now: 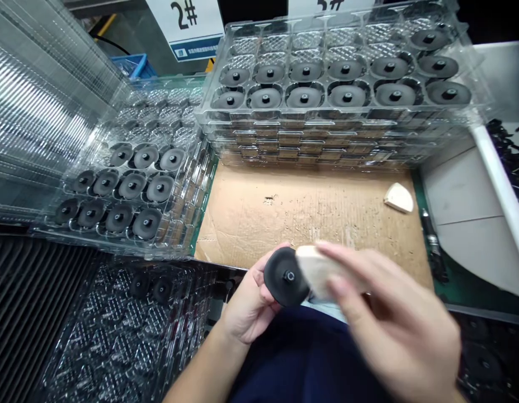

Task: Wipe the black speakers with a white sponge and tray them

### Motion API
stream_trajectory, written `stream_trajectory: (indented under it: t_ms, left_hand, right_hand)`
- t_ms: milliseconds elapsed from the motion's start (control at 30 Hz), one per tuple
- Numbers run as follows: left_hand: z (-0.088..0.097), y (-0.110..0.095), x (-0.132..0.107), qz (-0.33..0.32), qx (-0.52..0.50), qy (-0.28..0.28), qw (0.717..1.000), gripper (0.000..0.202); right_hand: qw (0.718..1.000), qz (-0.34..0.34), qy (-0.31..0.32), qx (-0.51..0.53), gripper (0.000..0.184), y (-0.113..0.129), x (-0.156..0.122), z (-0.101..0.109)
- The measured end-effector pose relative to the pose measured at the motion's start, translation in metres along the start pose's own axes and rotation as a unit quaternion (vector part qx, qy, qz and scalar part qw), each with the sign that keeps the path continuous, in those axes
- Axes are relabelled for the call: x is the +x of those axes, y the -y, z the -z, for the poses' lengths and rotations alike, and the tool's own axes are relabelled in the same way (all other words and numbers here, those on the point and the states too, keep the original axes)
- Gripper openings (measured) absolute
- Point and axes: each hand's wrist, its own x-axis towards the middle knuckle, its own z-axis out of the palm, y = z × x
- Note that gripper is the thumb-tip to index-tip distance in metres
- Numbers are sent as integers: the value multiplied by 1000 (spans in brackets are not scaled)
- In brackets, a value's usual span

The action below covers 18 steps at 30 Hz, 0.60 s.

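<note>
Two hands busy low in the middle of the frame: the left hand [246,299] cradles a black disc [284,277], probably so its face stays exposed, while the blurry right hand [394,324] grips a cream pad [318,271] against it.

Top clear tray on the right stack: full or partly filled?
The clear blister tray is partly filled: its two front rows hold black discs, while most back pockets sit empty.
</note>
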Motion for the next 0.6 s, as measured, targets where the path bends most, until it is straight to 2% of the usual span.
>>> stream_trajectory:
  t_ms: [67, 100, 200, 233, 333, 367, 433, 500, 600]
  left_hand:
    - [1, 2, -1, -25, 14, -19, 999, 49]
    - [1, 2, -2, -40, 16, -25, 999, 48]
    - [0, 3, -2, -74, 27, -38, 996, 56]
    - [-2, 4, -1, -71, 36, -39, 996, 58]
    - [-6, 3, -1, -32, 45, -30, 998, 51]
    - [-6, 2, 0, -29, 37, -20, 999, 49]
    - [-3, 0, 0, -41, 18, 8, 999, 51]
    - [2, 0, 1, -53, 12, 33, 998, 57]
    - [5, 2, 2, -56, 13, 18, 998, 61]
  right_hand:
    - [995, 96, 38, 10, 29, 16, 5, -6]
    - [990, 115, 73, 26, 27, 20, 7, -10]
    - [981, 86, 164, 50, 23, 20, 14, -17]
    - [984, 81, 156, 41, 23, 19, 16, -19]
    - [991, 112, 69, 11, 26, 16, 19, -20]
    - [990, 125, 66, 24, 26, 15, 18, -18]
    - [983, 132, 115, 61, 25, 13, 13, -10]
    - [980, 102, 158, 57, 23, 10, 7, -1]
    - [990, 56, 116, -55, 25, 7, 5, 9]
